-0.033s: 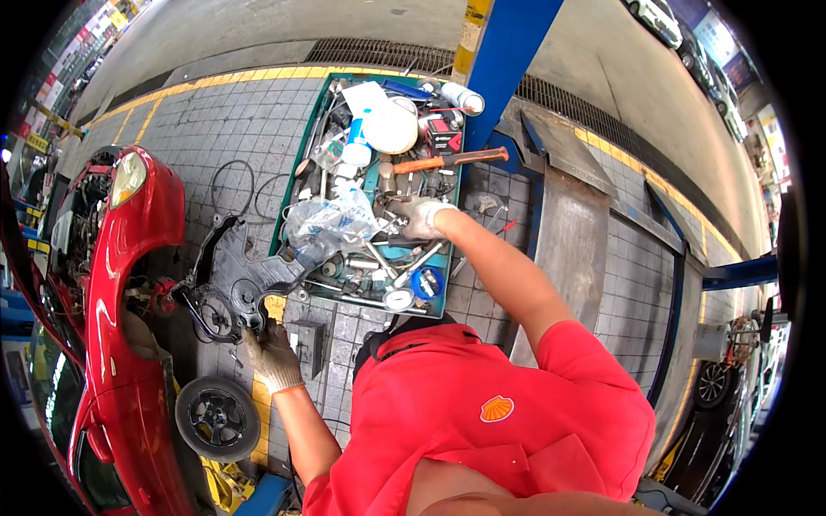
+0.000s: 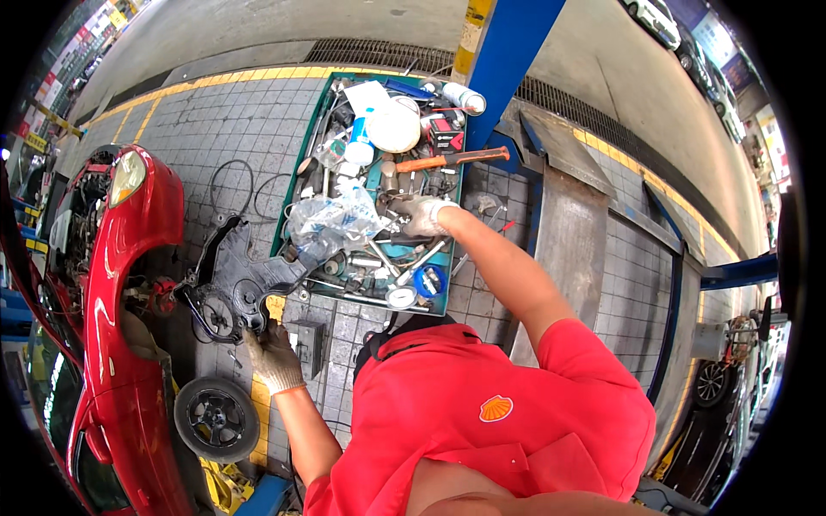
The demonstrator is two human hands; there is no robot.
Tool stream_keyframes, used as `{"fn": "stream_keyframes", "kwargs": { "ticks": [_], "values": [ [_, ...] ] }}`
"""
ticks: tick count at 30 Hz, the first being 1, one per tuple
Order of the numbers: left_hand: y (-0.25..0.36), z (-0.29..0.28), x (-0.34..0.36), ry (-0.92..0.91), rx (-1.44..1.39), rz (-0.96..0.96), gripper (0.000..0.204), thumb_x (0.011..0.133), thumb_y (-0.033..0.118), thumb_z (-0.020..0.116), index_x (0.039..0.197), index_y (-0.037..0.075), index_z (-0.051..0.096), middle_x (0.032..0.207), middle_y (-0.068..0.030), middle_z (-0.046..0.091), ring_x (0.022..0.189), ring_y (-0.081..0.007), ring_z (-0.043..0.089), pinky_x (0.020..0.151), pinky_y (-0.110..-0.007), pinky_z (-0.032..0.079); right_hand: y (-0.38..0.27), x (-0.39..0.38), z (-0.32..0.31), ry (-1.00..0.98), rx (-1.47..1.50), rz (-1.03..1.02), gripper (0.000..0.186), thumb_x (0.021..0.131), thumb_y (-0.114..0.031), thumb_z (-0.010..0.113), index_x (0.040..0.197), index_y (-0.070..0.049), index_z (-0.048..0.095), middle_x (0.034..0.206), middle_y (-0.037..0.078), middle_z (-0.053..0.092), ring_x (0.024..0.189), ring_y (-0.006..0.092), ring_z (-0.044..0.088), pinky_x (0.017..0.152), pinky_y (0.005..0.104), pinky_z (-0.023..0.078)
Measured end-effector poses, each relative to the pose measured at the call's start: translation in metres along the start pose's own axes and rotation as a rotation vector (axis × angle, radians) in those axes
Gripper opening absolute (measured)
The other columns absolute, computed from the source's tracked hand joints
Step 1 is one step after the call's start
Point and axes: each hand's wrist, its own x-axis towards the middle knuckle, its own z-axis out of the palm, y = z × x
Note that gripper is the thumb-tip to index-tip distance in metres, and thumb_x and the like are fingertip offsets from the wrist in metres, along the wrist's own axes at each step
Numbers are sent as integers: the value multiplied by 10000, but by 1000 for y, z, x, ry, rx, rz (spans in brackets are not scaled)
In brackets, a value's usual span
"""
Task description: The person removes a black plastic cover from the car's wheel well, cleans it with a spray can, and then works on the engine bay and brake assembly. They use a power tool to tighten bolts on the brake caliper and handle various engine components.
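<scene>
My left hand (image 2: pixel 274 357), in a knit work glove, grips the lower end of a dark plastic engine cover (image 2: pixel 241 279) beside a green metal tray (image 2: pixel 443 301). My right hand (image 2: pixel 422 215), in a pale glove, reaches into the tray with fingers curled among small metal parts; what they hold, if anything, is hidden. Next to it lie a crumpled clear plastic bag (image 2: pixel 331 224) and an orange-handled hammer (image 2: pixel 456 157). The tray also holds several tools, sockets, a white spray can (image 2: pixel 465 99), a blue tub (image 2: pixel 428 282) and a round pale container (image 2: pixel 391 129).
A red car (image 2: pixel 129 361) with bonnet raised stands at left, near a loose wheel (image 2: pixel 215 417) and black looped belts (image 2: pixel 232 189). A blue lift post (image 2: pixel 503 52), steel ramp (image 2: pixel 559 284) and yellow floor lines surround me. Other cars (image 2: pixel 645 17) show beyond.
</scene>
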Motion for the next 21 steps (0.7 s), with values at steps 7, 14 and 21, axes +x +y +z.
{"fn": "stream_keyframes", "kwargs": {
  "ticks": [7, 14, 21],
  "values": [
    [14, -53, 11, 11, 129, 5, 575, 1053, 438, 612, 1500, 93, 505, 1439, -88, 556, 1255, -241, 549, 1087, -419, 412, -15, -4, 18, 175, 341, 61, 674, 871, -292, 622, 1486, -22, 564, 1435, 251, 622, 1340, 355, 594, 1131, 393, 443],
    [28, -69, 23, -87, -37, -104, 532, 974, 450, 728, 1375, 124, 602, 1226, -21, 640, 1005, -191, 602, 918, -400, 478, -11, 4, 64, 381, 452, 90, 600, 947, -302, 558, 1488, -42, 567, 1490, 232, 591, 1392, 358, 553, 1175, 376, 397],
    [27, -60, 18, -44, -16, -135, 378, 996, 430, 708, 1231, 135, 678, 1115, -6, 708, 918, -176, 645, 832, -370, 521, -21, 2, 70, 411, 74, 6, 517, 1015, -271, 504, 1481, -52, 548, 1567, 207, 497, 1476, 378, 431, 1231, 414, 346]
  ]
}}
